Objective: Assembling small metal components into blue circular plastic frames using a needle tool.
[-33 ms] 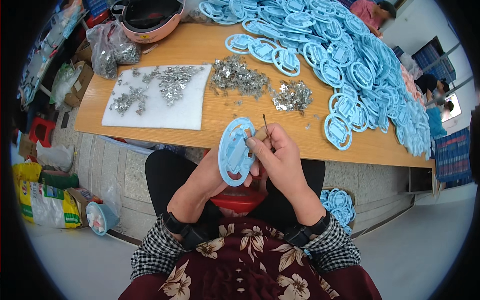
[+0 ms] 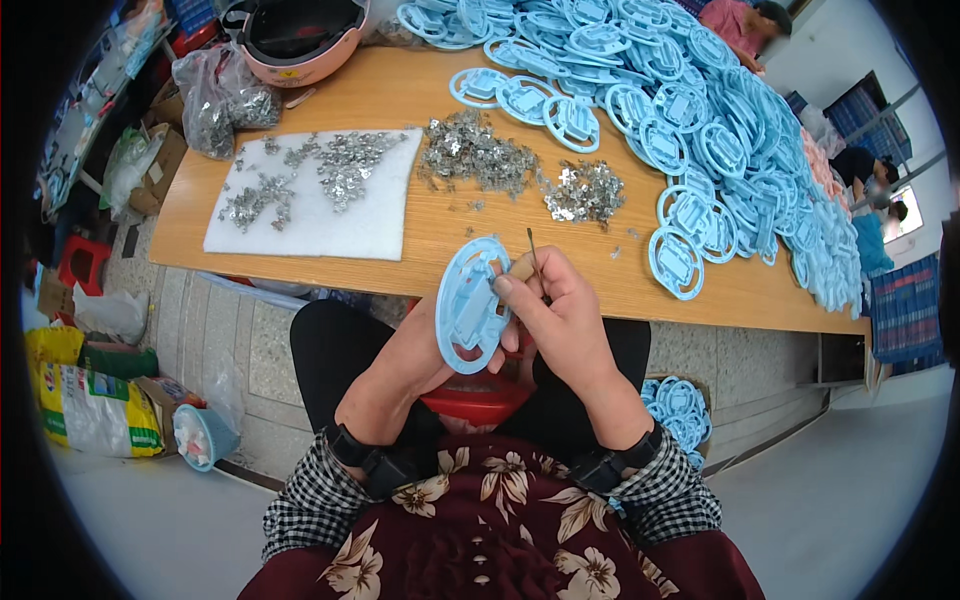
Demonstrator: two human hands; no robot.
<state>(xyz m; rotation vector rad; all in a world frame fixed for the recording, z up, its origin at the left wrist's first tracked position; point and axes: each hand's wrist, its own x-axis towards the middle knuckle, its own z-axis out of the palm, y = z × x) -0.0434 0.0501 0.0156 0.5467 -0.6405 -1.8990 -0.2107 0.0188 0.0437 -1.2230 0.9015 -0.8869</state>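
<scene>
In front of my lap, my left hand (image 2: 418,350) is closed around the lower back of a light-blue oval plastic part (image 2: 466,318). The part stands tilted, its moulded inner side with raised walls and slots facing up toward me. My right hand (image 2: 562,315) is closed, its thumb and finger pinched at the part's right edge; whether a small piece sits between them is hidden. A thin dark metal tool (image 2: 534,248) with a small flat tip sticks up out of the right hand. Something tan (image 2: 522,266) covers or lies by the right fingertip.
Small metal clips lie on a white foam sheet (image 2: 385,225) and in piles (image 2: 475,155) on the wooden table (image 2: 340,95). A big heap of blue parts (image 2: 690,110) fills the table's right side. A pink helmet (image 2: 310,65) and clear bags (image 2: 212,110) stand at the back left.
Almost nothing differs; the blue part and the tool have shifted very slightly.
</scene>
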